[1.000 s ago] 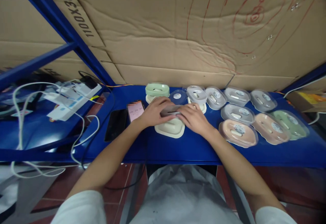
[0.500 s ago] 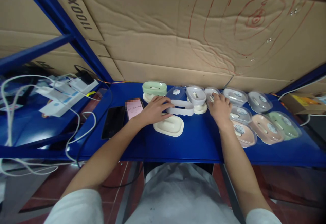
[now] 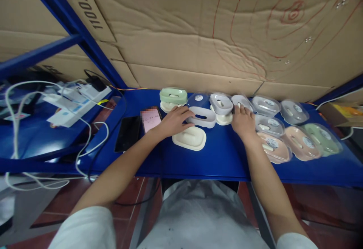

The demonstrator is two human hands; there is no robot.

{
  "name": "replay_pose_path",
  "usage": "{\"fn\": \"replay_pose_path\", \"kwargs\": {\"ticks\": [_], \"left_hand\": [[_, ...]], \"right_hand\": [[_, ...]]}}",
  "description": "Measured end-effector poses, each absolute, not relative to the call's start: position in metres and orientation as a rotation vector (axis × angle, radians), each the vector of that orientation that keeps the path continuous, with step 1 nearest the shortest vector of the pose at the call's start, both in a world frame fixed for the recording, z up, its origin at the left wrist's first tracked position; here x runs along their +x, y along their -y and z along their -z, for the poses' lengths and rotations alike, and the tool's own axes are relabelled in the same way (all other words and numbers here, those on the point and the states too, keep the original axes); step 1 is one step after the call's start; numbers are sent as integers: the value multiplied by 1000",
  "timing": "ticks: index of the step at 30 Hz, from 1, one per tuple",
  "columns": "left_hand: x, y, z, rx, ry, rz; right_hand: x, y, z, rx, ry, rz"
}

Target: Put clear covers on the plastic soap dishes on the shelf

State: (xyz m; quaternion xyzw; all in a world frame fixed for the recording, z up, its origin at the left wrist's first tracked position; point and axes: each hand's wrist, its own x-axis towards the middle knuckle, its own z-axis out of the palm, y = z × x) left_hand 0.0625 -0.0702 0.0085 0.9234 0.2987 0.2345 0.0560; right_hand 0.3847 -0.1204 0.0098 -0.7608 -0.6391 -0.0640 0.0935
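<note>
My left hand (image 3: 176, 122) grips the left end of a lavender oval soap-dish-like tray (image 3: 209, 119) with a slot in its floor. In front of it lies a cream oval base (image 3: 189, 139), directly below my left thumb. My right hand (image 3: 244, 123) rests palm down, fingers loosely bent forward, at the near edge of a clear-covered lavender dish (image 3: 241, 101); its fingertips partly hide that dish's front. Left of that hand, another lavender dish (image 3: 221, 104) is stacked on a cream base (image 3: 224, 119).
A green dish (image 3: 173, 96) stands at the back left near a dark blue lidded one (image 3: 197, 99). Clear-covered peach dishes (image 3: 302, 143) and a green one (image 3: 321, 139) sit at right. Two phones, one showing a timer (image 3: 151, 119), lie left, beside a power strip (image 3: 76, 107).
My right hand has drawn slightly left and toward me relative to the clear-covered dish. My left hand keeps its hold on the lavender tray. The view has shifted slightly.
</note>
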Motion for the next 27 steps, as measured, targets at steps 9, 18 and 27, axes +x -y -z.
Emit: {"fn": "replay_pose_path", "kwargs": {"ticks": [9,18,27], "left_hand": [[65,73,-7,2844,-841,-647],[66,72,-4,2869,-854,-651],[69,74,-4,2886,-861,-640]], "right_hand": [[397,108,-9,-2312,1764,197],[403,110,-33,-1868,1838,207],[506,160,-62,-2290,1941,-200]]}}
